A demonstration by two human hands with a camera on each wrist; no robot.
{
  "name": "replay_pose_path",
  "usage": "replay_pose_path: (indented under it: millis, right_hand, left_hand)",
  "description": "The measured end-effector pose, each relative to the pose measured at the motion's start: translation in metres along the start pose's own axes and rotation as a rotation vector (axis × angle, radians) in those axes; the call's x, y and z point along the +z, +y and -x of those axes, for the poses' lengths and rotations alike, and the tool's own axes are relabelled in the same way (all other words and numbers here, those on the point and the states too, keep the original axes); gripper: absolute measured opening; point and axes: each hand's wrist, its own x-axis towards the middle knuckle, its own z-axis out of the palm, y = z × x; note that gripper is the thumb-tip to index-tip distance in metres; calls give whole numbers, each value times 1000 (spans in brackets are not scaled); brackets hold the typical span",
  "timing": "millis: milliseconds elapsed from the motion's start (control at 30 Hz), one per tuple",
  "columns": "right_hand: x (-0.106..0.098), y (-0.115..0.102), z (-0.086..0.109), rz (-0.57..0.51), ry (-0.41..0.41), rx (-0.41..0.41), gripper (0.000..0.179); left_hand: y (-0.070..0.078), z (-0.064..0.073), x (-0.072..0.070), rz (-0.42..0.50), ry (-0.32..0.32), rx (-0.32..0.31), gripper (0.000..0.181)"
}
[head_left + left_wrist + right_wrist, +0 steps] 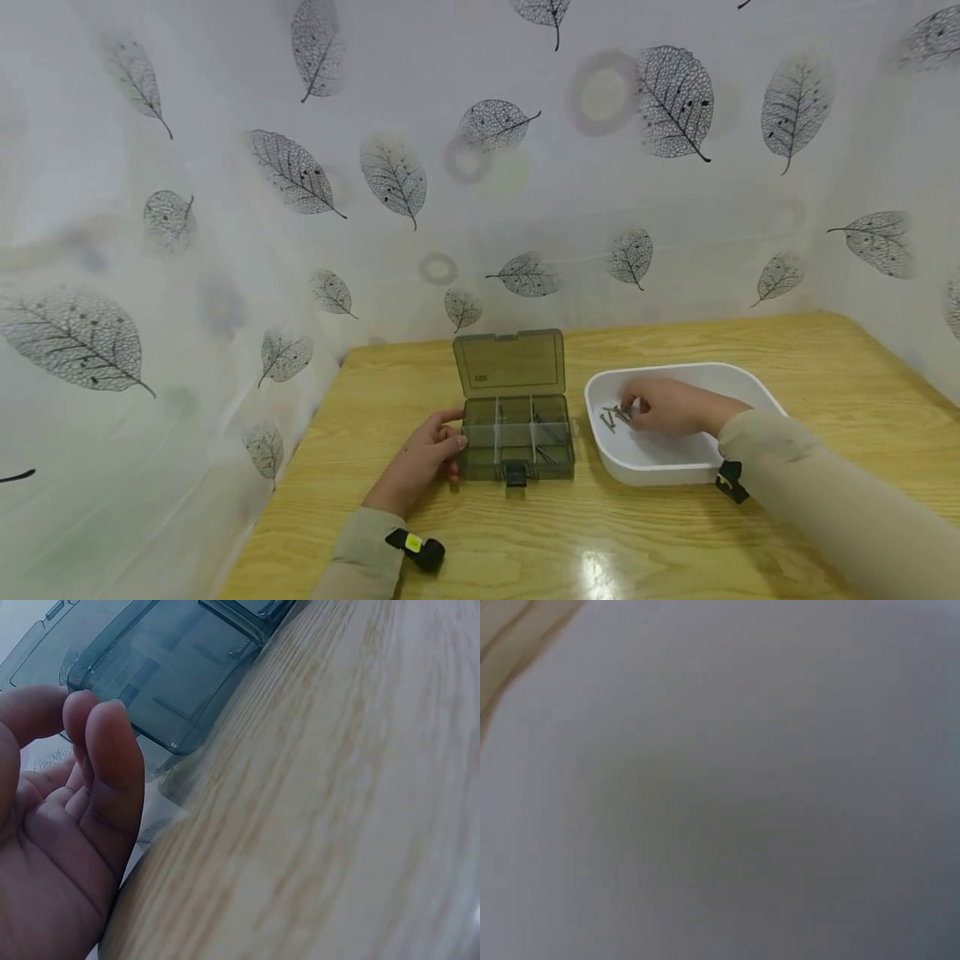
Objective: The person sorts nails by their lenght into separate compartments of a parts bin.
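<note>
A smoky grey clear compartment box (480, 477) stands on the table with its lid (510, 364) raised at the back. Dark slender screws (546, 455) lie in its right-hand compartments. My left hand (423, 460) touches the left side of the box; in the left wrist view its bent fingertips (112, 731) meet the box corner (176, 735). Inside a white tray (652, 477), my right hand (671, 407) reaches down with curved fingers among several loose screws (607, 419). Blur hides whether it pinches one. Only a blurred pale surface fills most of the right wrist view.
The wooden table (495, 550) carries the box and, to its right, the tray. A latch (515, 475) hangs at the front of the box. Behind the table hangs a pale sheet (525, 208) printed with leaves.
</note>
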Motion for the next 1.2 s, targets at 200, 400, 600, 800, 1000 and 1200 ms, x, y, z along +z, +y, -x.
replay_pose_path:
  millis: [200,400,600,800,1000,1200]
  right_hand:
    - [2,3,-1,-19,-12,49,12]
    - [0,2,1,-10,-16,54,18]
    - [-2,-1,3,-1,-24,69,18]
    - [-1,3,6,30,-34,119,9]
    - [0,6,9,37,-45,102,13]
    - [0,3,10,-14,-60,69,11]
  left_hand:
    - [0,-2,-2,0,0,9,52]
    - [1,-1,-2,10,0,3,53]
    - [-1,-1,-2,14,-4,7,52]
    - [1,-1,-1,16,-3,1,52]
    - [1,-1,0,23,-3,-6,51]
    - [1,0,1,23,-7,-5,51]
